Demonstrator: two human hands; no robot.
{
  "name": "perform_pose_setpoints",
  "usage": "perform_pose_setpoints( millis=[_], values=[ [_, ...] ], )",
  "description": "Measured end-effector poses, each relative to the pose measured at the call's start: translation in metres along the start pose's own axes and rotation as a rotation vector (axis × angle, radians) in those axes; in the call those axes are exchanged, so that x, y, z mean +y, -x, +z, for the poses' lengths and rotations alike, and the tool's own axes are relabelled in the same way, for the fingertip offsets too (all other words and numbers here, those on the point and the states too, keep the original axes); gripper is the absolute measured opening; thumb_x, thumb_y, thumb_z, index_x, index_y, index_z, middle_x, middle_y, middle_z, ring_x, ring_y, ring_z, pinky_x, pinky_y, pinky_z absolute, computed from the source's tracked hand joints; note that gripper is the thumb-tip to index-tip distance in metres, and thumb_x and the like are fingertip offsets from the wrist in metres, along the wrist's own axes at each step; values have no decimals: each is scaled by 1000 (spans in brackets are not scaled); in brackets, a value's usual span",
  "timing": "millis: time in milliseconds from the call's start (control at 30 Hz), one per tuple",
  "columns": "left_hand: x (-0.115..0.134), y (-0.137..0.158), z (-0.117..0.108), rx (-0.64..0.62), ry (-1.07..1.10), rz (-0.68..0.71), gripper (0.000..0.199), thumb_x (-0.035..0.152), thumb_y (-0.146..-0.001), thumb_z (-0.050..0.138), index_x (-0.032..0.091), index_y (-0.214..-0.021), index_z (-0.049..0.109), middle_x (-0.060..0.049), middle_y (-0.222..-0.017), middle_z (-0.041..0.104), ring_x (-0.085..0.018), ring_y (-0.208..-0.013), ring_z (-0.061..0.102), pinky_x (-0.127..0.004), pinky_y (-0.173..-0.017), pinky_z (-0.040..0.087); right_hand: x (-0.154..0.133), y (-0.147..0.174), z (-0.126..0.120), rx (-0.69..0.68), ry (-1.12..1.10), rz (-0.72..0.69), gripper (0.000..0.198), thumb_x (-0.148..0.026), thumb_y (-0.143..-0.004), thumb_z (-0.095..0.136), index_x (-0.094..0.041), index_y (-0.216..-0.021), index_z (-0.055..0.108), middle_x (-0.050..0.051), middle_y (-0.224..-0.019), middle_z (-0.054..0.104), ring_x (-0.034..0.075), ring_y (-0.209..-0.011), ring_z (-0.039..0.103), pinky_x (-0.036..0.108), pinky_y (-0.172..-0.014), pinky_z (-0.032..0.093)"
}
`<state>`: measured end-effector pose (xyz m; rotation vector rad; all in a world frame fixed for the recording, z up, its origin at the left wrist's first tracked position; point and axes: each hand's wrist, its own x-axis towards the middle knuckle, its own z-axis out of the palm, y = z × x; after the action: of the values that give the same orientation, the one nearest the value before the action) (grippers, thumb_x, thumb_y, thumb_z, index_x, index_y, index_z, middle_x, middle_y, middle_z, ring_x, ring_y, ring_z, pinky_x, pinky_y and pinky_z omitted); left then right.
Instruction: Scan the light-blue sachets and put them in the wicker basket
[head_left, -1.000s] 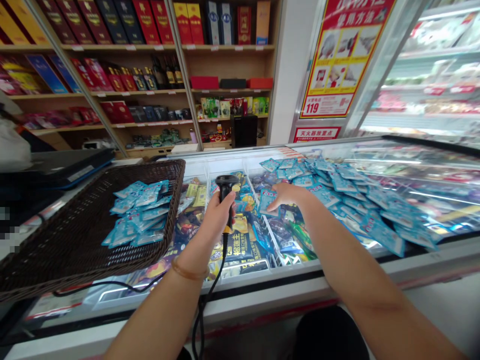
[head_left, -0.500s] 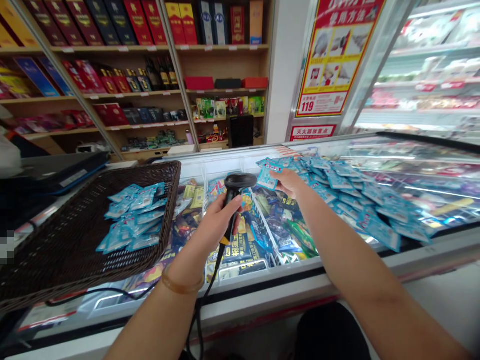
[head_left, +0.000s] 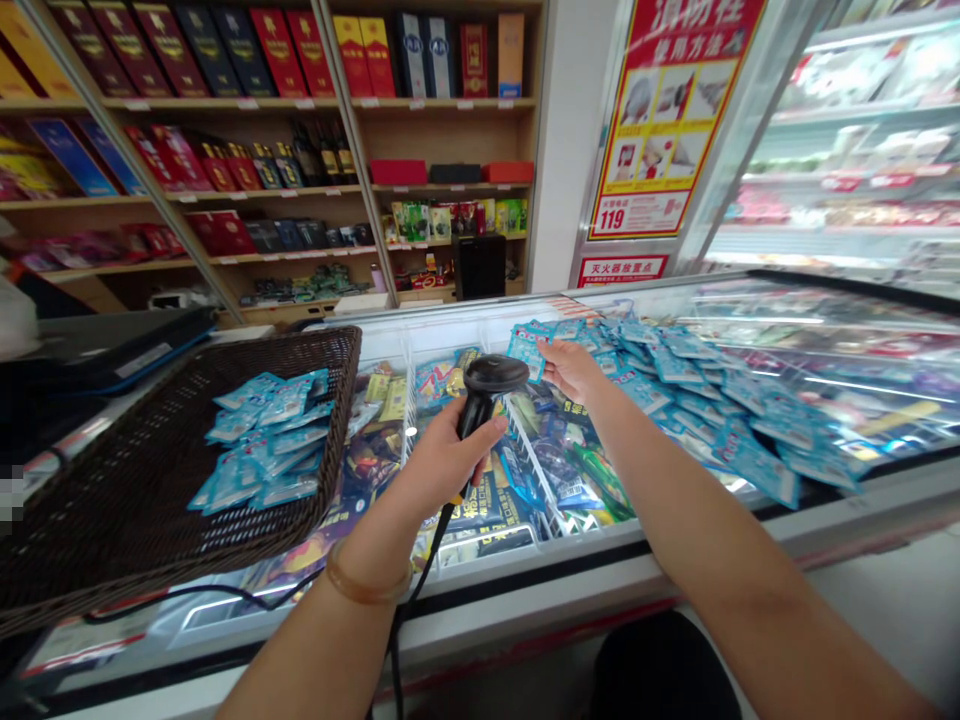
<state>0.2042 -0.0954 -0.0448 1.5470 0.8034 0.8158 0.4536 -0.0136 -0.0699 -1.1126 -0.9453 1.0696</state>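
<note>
Near the frame's centre, the left hand [head_left: 452, 455] is wrapped around the black scanner [head_left: 495, 374]; just above right, the right hand [head_left: 574, 370] pinches a blue packet [head_left: 526, 349]. Better to hold the packet flat, fingers at its edge, facing the scanner.

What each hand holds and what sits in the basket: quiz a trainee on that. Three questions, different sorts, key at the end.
1. Multiple choice: which hand holds the black scanner?
A) the left
B) the right
C) neither

2. True or false: the brown wicker basket holds bottles.

3. Fill in the blank: the fingers of the right hand hold a ____ packet near the scanner's head.

Key:
1. A: the left hand grips it by the handle.
2. False: it holds a heap of blue packets.
3. blue
</note>
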Motion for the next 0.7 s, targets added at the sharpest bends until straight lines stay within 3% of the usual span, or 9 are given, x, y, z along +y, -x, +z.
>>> perform_pose_setpoints(
  millis=[167, 433, 700],
  values=[
    [0, 1, 0, -42, -52, 16, 37, 51, -83, 66, 19, -97, 54, 8, -50, 49, -8, -36, 42, -20, -39, 34, -2, 1, 1, 34, 105, 0, 25, -45, -90, 66, -21, -86, 60, 4, -88, 77, 21, -96, 73, 37, -87, 59],
    [0, 1, 0, -36, -53, -1, 31, 46, -83, 66, 19, -96, 56, 7, -50, 49, -9, -36, 43, -21, -39, 36, -1, -1, 1, 27, 11, -3, 17, -32, -94, 62, -20, -82, 57, 3, -80, 75, 18, -89, 74, 36, -90, 58],
    [-3, 0, -2, -43, -41, -20, 31, 46, -84, 66, 20, -97, 56, 7, -50, 50, -8, -37, 43, -20, -39, 36, -3, 0, 4, 35, -3, 7, 15, -29, -95, 59, -20, -83, 57, 3, -83, 76, 18, -90, 74, 35, -90, 58]
  ],
)
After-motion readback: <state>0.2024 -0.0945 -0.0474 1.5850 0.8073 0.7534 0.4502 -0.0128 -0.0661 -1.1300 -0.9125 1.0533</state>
